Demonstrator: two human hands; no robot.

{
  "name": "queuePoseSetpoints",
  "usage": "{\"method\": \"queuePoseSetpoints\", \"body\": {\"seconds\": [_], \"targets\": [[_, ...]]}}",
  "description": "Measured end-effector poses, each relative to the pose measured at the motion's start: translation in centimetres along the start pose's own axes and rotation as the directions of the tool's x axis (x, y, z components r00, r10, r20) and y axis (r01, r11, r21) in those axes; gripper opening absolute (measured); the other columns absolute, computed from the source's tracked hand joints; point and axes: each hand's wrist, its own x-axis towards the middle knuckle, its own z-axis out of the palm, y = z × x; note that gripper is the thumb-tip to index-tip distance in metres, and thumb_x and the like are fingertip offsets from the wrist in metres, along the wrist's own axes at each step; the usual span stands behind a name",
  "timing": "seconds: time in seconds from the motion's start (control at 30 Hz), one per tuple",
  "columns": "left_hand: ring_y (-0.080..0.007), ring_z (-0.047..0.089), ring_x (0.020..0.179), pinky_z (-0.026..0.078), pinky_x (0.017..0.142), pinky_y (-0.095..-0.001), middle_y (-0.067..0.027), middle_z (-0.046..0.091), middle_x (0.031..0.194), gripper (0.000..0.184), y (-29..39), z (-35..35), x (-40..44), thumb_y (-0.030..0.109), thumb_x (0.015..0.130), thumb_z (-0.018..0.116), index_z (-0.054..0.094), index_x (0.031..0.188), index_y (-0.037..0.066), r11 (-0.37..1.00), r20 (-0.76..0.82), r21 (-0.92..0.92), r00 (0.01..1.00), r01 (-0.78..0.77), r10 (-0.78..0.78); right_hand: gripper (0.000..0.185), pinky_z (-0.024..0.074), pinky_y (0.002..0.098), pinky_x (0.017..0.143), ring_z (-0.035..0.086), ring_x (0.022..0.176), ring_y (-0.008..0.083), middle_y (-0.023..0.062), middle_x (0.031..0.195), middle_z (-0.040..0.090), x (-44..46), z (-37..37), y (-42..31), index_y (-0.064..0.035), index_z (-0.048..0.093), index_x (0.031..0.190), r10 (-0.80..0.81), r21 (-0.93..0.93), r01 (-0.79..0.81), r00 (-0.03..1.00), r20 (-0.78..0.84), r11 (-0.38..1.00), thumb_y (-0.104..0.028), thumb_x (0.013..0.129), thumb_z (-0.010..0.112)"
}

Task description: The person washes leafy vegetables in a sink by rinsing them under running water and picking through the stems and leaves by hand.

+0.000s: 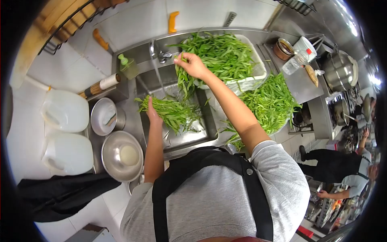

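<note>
My left hand grips a bunch of long-leaved greens over the metal sink, thumb pointing up. Above and to the right, my right hand pinches a few leafy stems that hang down toward the sink. Water runs from the tap between the two hands. Right behind my right hand, more of the same greens are heaped in a white plastic basket. Another big pile of greens lies to the right of my forearm.
Left of the sink stand a steel bowl with a pale round thing inside, a smaller bowl and a green soap bottle. A plastic bottle lies on the right counter. Another person stands far right.
</note>
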Motion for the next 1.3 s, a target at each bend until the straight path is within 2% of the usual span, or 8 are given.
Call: {"method": "queuePoseSetpoints", "body": {"seconds": [0.4, 0.47, 0.53, 0.67, 0.83, 0.93, 1.1, 1.3], "targets": [[-0.0259, 0.058, 0.087, 0.048, 0.076, -0.0414, -0.011, 0.058, 0.1, 0.045, -0.8, 7.6, 7.8, 0.041, 0.078, 0.058, 0.053, 0.103, 0.004, 0.978, 0.117, 0.165, 0.982, 0.131, -0.151, 0.02, 0.0325, 0.0234, 0.041, 0.048, 0.054, 0.0126, 0.0043, 0.075, 0.055, 1.6, -25.0, 5.7, -0.006, 0.054, 0.086, 0.344, 0.73, 0.288, 0.736, -0.583, 0.62, -0.026, 0.087, 0.051], [-0.0249, 0.058, 0.087, 0.049, 0.075, -0.0397, -0.0099, 0.058, 0.1, 0.046, -0.6, 7.7, 8.5, 0.041, 0.077, 0.059, 0.053, 0.103, 0.005, 0.977, 0.143, 0.153, 0.975, 0.147, -0.169, 0.024, 0.0345, 0.0288, 0.046, 0.047, 0.059, 0.015, 0.0034, 0.07, 0.053, 0.7, -25.9, 12.5, -0.0064, 0.055, 0.082, 0.605, 0.59, -0.221, 0.52, -0.603, 0.777, -0.03, 0.083, 0.056], [-0.0243, 0.058, 0.084, 0.05, 0.073, -0.0393, -0.0092, 0.058, 0.097, 0.044, -0.2, 8.2, 7.7, 0.041, 0.076, 0.06, 0.054, 0.101, 0.006, 0.981, 0.145, 0.138, 0.977, 0.135, -0.154, 0.072, 0.0438, 0.0396, 0.073, 0.056, 0.086, 0.0249, 0.0143, 0.098, 0.059, -0.3, -28.5, 23.5, -0.0018, 0.054, 0.111, 0.522, -0.342, -0.757, 0.639, -0.565, 0.557, -0.059, 0.068, 0.059], [-0.0217, 0.059, 0.075, 0.05, 0.069, -0.038, -0.0067, 0.059, 0.087, 0.039, 0.7, 6.9, 8.1, 0.041, 0.074, 0.063, 0.056, 0.094, 0.008, 0.985, 0.197, 0.133, 0.971, 0.114, -0.139, 0.113, 0.0157, 0.0604, 0.098, 0.022, 0.127, 0.0312, 0.0158, 0.139, 0.022, -2.0, -22.8, 12.2, -0.0004, 0.019, 0.134, 0.513, -0.048, -0.995, 0.087, -0.854, 0.09, -0.071, 0.056, 0.06], [-0.0217, 0.059, 0.074, 0.05, 0.071, -0.0375, -0.0069, 0.06, 0.085, 0.038, 2.9, 6.9, 6.4, 0.041, 0.075, 0.063, 0.057, 0.093, 0.008, 0.983, 0.245, 0.119, 0.955, 0.139, -0.165, 0.097, 0.0244, 0.0611, 0.089, 0.028, 0.119, 0.0358, 0.0241, 0.132, 0.026, -0.1, -16.9, 5.6, 0.0037, 0.026, 0.127, -0.216, -0.384, -0.884, 0.333, -0.918, 0.266, -0.051, 0.06, 0.07], [-0.0234, 0.059, 0.084, 0.048, 0.077, -0.0397, -0.009, 0.06, 0.094, 0.047, 3.7, 6.9, 5.8, 0.047, 0.077, 0.059, 0.056, 0.1, 0.006, 0.974, 0.29, 0.186, 0.94, 0.131, -0.182, 0.038, 0.036, 0.0441, 0.084, 0.048, 0.096, 0.0348, 0.0213, 0.1, 0.054, 1.7, -8.4, 3.4, 0.002, 0.055, 0.099, -0.443, -0.76, -0.168, 0.725, -0.527, 0.628, -0.023, 0.072, 0.062], [-0.0215, 0.058, 0.086, 0.047, 0.078, -0.0382, -0.0086, 0.06, 0.095, 0.048, 4.4, 7.1, 5.8, 0.048, 0.081, 0.053, 0.055, 0.102, 0.006, 0.974, 0.362, 0.18, 0.911, 0.14, -0.198, 0.012, 0.0463, 0.0257, 0.058, 0.057, 0.058, 0.012, 0.0083, 0.067, 0.062, 2.1, 7.1, 3.0, -0.0039, 0.064, 0.076, 0.063, -0.108, -0.065, 0.998, -0.019, 0.992, -0.015, 0.074, 0.063], [-0.0173, 0.058, 0.086, 0.045, 0.08, -0.031, -0.0043, 0.06, 0.096, 0.038, 5.3, 7.4, 5.5, 0.04, 0.086, 0.045, 0.056, 0.104, 0.008, 0.993, 0.41, 0.11, 0.909, 0.029, -0.072, 0.02, 0.0449, 0.0243, 0.06, 0.054, 0.058, 0.0096, 0.0051, 0.064, 0.061, 3.0, 11.2, 5.0, -0.0019, 0.063, 0.076, 0.233, 0.066, -0.226, 0.962, -0.144, 0.972, -0.02, 0.07, 0.068]]}}
